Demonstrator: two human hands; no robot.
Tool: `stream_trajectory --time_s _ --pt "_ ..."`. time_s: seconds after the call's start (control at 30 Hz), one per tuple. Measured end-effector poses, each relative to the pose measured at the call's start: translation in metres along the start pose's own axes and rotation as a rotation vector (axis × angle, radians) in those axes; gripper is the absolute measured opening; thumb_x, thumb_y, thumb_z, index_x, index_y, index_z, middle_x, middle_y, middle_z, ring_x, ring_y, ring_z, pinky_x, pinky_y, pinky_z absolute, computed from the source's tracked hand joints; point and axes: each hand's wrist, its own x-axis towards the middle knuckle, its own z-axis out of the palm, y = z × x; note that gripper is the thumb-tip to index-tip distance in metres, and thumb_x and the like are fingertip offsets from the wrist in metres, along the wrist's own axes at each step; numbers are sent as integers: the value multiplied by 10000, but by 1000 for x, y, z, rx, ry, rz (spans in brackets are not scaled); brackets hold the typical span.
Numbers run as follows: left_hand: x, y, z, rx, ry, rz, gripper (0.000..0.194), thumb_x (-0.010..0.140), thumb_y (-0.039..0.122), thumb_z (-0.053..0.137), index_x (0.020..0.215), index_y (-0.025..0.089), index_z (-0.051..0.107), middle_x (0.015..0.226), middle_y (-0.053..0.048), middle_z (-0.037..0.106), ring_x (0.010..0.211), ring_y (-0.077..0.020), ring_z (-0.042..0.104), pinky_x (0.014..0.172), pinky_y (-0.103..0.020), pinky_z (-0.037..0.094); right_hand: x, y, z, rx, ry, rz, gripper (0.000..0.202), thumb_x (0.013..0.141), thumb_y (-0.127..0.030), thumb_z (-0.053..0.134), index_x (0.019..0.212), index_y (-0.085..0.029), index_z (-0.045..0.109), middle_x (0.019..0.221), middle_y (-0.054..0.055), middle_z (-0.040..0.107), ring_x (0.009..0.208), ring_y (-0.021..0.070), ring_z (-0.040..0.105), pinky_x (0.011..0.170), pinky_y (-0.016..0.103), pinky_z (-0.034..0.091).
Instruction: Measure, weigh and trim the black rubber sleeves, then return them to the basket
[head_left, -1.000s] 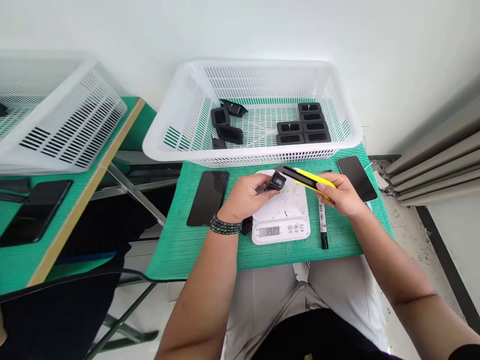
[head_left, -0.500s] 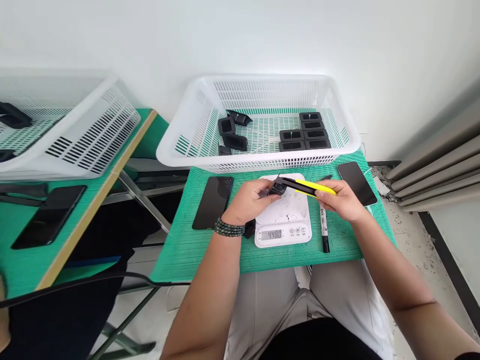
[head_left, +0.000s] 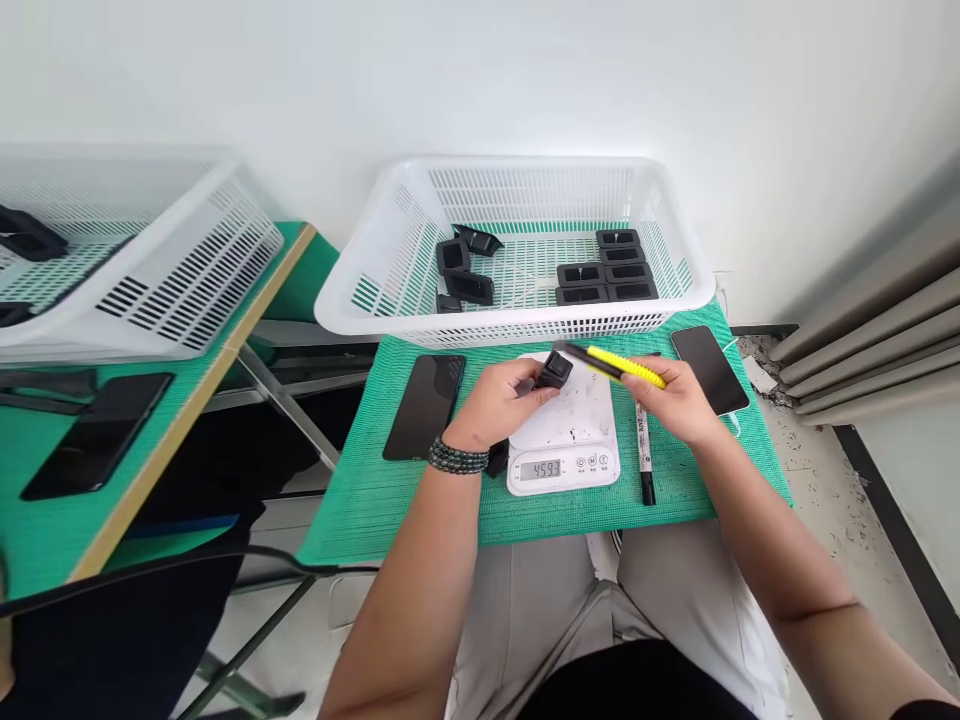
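Over the white scale (head_left: 564,468), my left hand (head_left: 501,402) grips a small black part (head_left: 555,370) between thumb and fingers. My right hand (head_left: 673,395) is closed around a yellow and black knife (head_left: 615,366), whose tip points left, close to the black part's upper edge. Black crumbs lie on the scale plate, and its display reads about 459.3. A black and white marker (head_left: 646,455) lies right of the scale. Another black object, partly hidden, sits beside my left wrist.
Behind the scale, a white basket (head_left: 517,322) holds several black parts. Phones lie on the green table at left (head_left: 424,407) and right (head_left: 709,370). A neighbouring table at far left bears another basket (head_left: 180,270) and a phone (head_left: 97,436).
The knife has moved slightly left and off the black part, which has turned in my left hand. The display went from about 448.0 to 459.3.
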Motion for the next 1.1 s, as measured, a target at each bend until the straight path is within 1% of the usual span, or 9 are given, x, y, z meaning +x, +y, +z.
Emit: stream_trajectory --time_s 0.1,0.23,0.33,0.43,0.53,0.7,0.83,1.0,1.1 --pt "1 -2 1 9 2 29 215 834 392 734 911 193 755 892 -62 761 790 -238 693 720 -374 572 1 5 1 22 139 -41 396 845 -547 747 968 -171 765 683 -13 531 596 121 430 518 264 347" --pt "-1 -4 4 44 151 152 205 836 408 740 827 204 737 841 -68 730 863 -263 666 797 -419 579 -1 7 3 181 26 7 445 810 -581 780 982 -172 755 626 -42 492 493 89 376 448 254 297" --pt "-5 -2 7 12 244 153 255 889 441 681 828 196 722 838 -79 716 844 -262 664 788 -426 580 -1 5 4 271 40 27 460 784 -585 799 984 -174 742 585 -61 477 444 77 355 416 246 257" --pt "-6 1 10 46 222 74 298 897 474 663 915 184 730 835 -81 717 776 -254 662 712 -408 570 1 2 5 310 83 35 467 761 -581 816 982 -179 730 571 -63 492 430 78 361 408 243 237" --pt "-3 3 12 123 133 96 317 825 459 755 1018 208 739 922 -82 759 852 -272 681 783 -434 574 2 1 6 305 64 38 449 761 -584 815 928 -180 716 562 -66 477 426 77 359 410 247 237" --pt "1 -6 12 155 84 135 148 822 360 763 918 247 758 952 -78 790 936 -293 711 884 -487 576 0 1 5 198 -40 64 477 769 -604 795 956 -171 725 557 -73 457 442 82 354 431 255 269" --pt "2 -14 9 110 81 142 172 855 392 738 932 244 782 1019 -98 802 1002 -304 716 916 -501 578 -1 2 5 59 -132 61 425 820 -577 732 929 -166 742 558 -61 452 496 102 374 478 261 289" --pt "3 -15 6 79 88 90 215 842 430 748 901 226 782 1027 -109 805 1019 -312 716 930 -498 576 -1 4 9 -84 76 -4 392 840 -548 693 899 -163 741 646 -20 514 594 134 430 552 281 344" --pt "3 -16 5 50 85 83 231 836 446 746 899 227 784 1017 -108 803 998 -309 714 911 -495 578 -2 4 9 -68 -17 2 412 849 -564 679 907 -162 749 629 -24 492 574 131 407 542 282 340"
